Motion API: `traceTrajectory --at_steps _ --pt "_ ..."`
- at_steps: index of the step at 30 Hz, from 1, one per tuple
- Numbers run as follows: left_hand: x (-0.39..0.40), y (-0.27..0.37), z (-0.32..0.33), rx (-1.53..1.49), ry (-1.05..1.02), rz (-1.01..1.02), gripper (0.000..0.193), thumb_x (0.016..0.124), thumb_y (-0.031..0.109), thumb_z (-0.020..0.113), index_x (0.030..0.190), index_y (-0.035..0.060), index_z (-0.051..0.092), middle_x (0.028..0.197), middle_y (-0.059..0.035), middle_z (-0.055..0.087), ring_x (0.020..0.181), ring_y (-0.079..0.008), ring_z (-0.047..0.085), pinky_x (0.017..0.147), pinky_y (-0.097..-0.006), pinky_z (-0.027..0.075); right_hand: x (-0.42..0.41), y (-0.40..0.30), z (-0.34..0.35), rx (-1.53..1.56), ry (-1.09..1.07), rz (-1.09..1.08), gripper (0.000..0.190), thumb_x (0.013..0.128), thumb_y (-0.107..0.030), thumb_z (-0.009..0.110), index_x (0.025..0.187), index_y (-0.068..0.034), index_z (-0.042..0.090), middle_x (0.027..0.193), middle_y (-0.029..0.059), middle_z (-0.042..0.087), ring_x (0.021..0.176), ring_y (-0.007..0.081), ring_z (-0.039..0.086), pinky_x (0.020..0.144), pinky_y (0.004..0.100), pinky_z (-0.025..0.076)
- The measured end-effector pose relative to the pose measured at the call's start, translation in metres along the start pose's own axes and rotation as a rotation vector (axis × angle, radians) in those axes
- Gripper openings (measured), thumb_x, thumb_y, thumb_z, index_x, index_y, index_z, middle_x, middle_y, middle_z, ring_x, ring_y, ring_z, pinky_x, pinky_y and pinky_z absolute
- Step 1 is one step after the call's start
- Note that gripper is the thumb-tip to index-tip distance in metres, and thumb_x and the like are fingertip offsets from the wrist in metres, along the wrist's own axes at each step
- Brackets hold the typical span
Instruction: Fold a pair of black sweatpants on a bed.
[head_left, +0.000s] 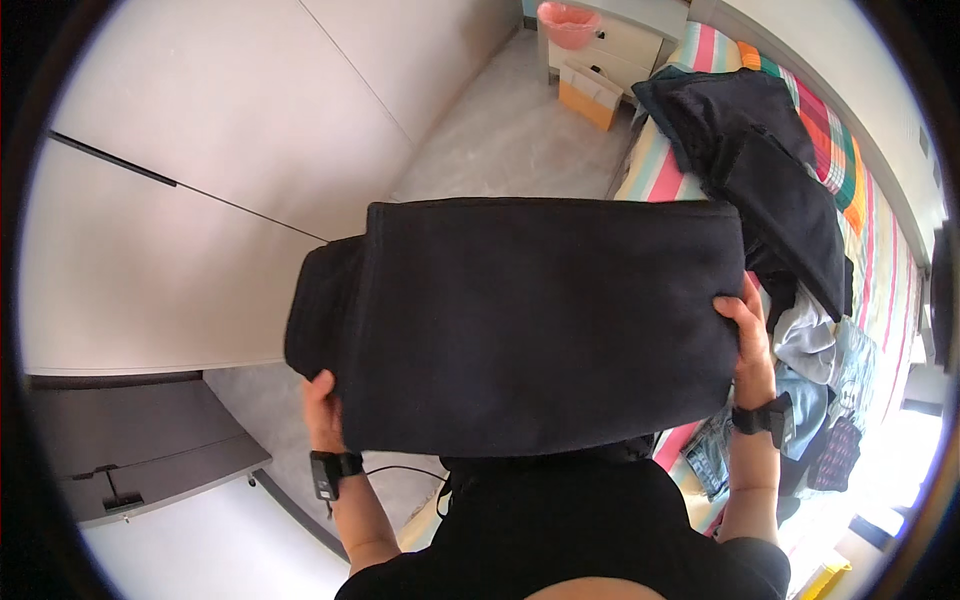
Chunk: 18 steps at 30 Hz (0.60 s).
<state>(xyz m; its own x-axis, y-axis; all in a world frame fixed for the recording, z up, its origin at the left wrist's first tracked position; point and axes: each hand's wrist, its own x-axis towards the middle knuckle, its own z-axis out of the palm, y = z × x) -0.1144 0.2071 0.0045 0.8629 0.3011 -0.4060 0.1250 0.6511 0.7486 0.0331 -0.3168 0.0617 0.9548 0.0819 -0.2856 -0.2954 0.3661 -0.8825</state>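
A folded black garment (540, 322) spans the space in front of my body, held up off the floor. Its upper layer is a broad rectangle; a narrower folded part sticks out on the left. My left hand (322, 409) grips the lower left corner, thumb on top and most fingers hidden beneath. At the right edge, my right hand (746, 326) clasps the cloth, its thumb over the upper face. Both wrists wear black straps with small devices.
To the right, a bed with a striped sheet (667, 176) carries dark clothes (750, 112), a grey garment (806, 337) and jeans (709, 457). A pale cabinet (202, 247) stands left, above an open drawer-like grey unit (150, 442). A pink bin (570, 26) sits by a white nightstand (630, 45).
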Motion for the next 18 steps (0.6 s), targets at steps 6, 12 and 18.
traceTrajectory --at_steps 6,12,18 --pt "0.016 -0.072 0.004 0.706 0.199 -0.167 0.071 0.077 0.017 0.075 0.135 0.0024 0.037 0.120 -0.0161 0.052 0.105 -0.0243 0.055 0.087 -0.0373 0.048 0.016 0.080 -0.090 -0.266 0.203 0.245 0.057 0.078 -0.009 0.064 0.130 0.002 0.045 0.111 0.0166 0.060 0.097 0.0247 0.061 0.084 0.0340 0.049" --pt "0.042 -0.044 0.060 0.743 -0.130 -0.114 0.066 0.083 0.029 0.073 0.131 -0.0012 0.039 0.117 -0.0155 0.057 0.099 -0.0203 0.057 0.086 -0.0333 0.046 0.013 0.082 -0.080 -0.314 0.215 0.262 0.052 0.083 -0.016 0.065 0.128 0.002 0.046 0.112 0.0168 0.060 0.098 0.0238 0.059 0.087 0.0331 0.046" --pt "0.043 -0.074 0.102 0.881 -0.282 -0.001 0.080 0.078 0.021 0.078 0.135 0.0066 0.024 0.114 -0.0177 0.056 0.102 -0.0219 0.057 0.092 -0.0367 0.046 0.004 0.095 -0.087 -0.433 0.214 0.157 0.047 0.089 -0.021 0.062 0.126 0.002 0.047 0.111 0.0145 0.060 0.100 0.0205 0.058 0.087 0.0318 0.045"
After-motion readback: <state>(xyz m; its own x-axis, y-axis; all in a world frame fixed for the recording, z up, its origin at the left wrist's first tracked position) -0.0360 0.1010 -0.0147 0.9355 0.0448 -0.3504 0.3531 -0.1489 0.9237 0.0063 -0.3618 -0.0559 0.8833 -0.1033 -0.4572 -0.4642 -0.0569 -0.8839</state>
